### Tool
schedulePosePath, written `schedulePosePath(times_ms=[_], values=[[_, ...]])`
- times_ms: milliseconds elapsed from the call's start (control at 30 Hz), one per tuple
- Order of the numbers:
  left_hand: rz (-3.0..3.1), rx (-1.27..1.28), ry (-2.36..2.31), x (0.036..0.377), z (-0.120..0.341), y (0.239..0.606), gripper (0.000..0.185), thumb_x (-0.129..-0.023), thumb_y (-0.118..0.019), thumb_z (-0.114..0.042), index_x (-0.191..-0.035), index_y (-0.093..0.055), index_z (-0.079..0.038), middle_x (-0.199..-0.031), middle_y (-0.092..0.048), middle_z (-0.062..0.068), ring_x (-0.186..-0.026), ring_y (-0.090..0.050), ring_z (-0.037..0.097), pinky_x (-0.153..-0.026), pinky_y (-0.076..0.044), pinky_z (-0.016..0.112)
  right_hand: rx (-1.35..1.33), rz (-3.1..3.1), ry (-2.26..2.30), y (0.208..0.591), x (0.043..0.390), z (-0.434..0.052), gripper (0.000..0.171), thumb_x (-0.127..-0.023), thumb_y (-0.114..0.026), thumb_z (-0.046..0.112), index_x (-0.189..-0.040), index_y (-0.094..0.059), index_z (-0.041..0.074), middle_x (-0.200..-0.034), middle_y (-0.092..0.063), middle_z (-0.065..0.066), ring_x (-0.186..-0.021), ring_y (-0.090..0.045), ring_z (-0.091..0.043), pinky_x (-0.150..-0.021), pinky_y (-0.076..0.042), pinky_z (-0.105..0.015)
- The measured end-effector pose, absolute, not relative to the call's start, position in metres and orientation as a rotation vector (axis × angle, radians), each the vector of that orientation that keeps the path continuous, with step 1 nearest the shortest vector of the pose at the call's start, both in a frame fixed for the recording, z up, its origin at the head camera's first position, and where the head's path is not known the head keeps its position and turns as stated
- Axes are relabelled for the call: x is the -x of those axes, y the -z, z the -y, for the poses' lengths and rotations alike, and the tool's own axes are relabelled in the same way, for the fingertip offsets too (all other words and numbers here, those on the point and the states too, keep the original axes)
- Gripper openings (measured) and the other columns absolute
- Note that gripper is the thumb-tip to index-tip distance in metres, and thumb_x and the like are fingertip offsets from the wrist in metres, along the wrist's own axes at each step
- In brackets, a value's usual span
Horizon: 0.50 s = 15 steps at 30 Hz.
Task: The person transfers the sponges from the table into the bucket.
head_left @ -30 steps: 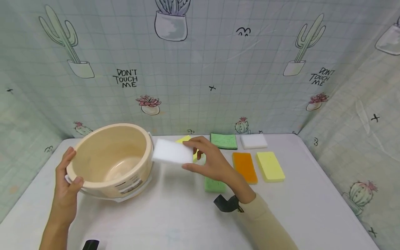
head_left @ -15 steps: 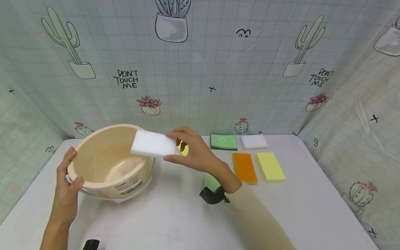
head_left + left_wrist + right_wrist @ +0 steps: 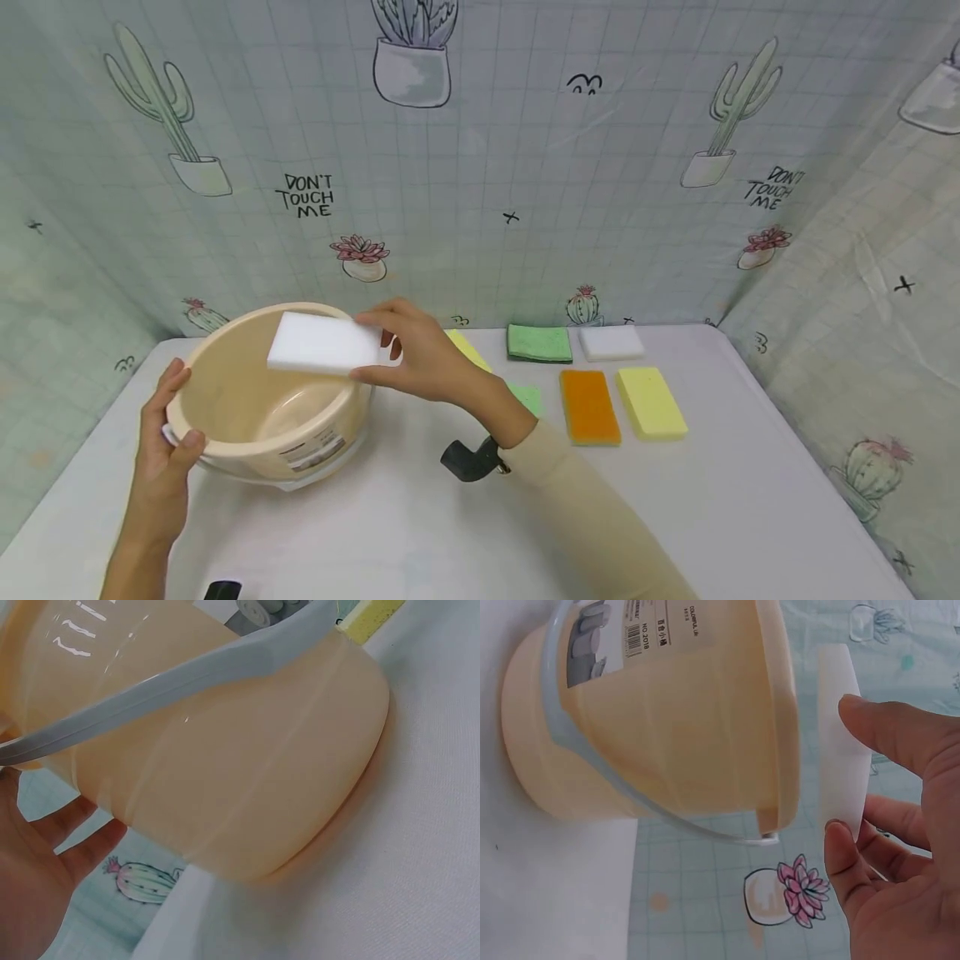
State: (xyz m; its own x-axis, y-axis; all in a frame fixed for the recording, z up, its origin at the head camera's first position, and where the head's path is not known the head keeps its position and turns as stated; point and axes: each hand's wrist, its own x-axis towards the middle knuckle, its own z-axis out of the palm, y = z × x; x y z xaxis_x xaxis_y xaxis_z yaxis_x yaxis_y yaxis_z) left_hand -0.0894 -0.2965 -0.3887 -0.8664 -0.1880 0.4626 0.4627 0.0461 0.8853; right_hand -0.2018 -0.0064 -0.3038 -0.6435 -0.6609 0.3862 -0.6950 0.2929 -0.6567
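Head view: right hand (image 3: 420, 358) pinches white sponge (image 3: 322, 343) over bucket (image 3: 247, 400)

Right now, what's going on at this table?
A person's left hand grips the near rim of a beige bucket tilted on the table. The right hand pinches a white sponge above the bucket's opening. Green, orange, yellow and white sponges lie on the table to the right.
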Motion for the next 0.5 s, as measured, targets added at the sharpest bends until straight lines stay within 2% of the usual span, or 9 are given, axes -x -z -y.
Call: schedulePosePath(times_ms=[200,500], values=[[1.886,0.272,1.857,0.09,0.293,0.39,0.061,-0.092,-0.055,-0.01,-0.147,-0.031,-0.009,-0.158,-0.008,0.006,-0.144,-0.008,0.02,-0.107,-0.021,0.015,-1.251,2.606,-1.191,0.299,0.205,0.022,0.063,-0.08,-0.078,0.027,-0.134,-0.054,0.005,-0.123,-0.05,-0.004,-0.082,-0.054,-0.012,-0.068,-0.045,-0.013],[1.884,0.264,1.858,0.087,0.295,0.387,0.06,-0.091,-0.054,-0.01,-0.147,-0.031,-0.009,-0.158,-0.008,0.006,-0.144,-0.008,0.019,-0.107,-0.021,0.014,-1.219,2.719,-1.052,0.295,0.209,0.055,0.064,-0.081,-0.077,0.033,-0.135,-0.054,0.007,-0.124,-0.05,-0.004,-0.093,-0.05,-0.01,-0.074,-0.041,-0.012]])
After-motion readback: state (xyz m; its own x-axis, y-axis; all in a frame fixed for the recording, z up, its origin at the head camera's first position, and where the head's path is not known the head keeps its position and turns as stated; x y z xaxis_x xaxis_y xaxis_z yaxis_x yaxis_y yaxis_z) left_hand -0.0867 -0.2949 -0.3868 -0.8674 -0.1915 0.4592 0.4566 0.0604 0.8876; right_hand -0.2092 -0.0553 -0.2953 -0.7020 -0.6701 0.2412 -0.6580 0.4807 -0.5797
